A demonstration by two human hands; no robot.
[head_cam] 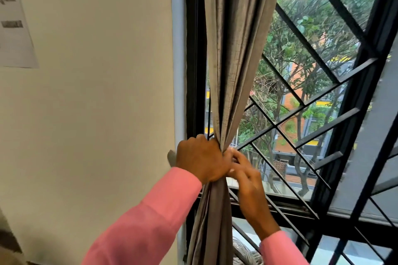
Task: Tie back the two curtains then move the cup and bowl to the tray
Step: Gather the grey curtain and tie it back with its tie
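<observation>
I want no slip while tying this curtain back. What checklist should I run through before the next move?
1. One bunch: ok; the left hand grips the curtain at its narrowest point.
2. Second grip: cannot tell; the right hand reaches the fabric beside the left hand, but it is blurred.
3. Tie round the curtain: cannot tell; the hands cover that spot.
4. Wall hook: cannot tell; only a small grey piece shows left of the left hand.
5. Second curtain, cup, bowl, tray: cannot tell; none in view.
</observation>
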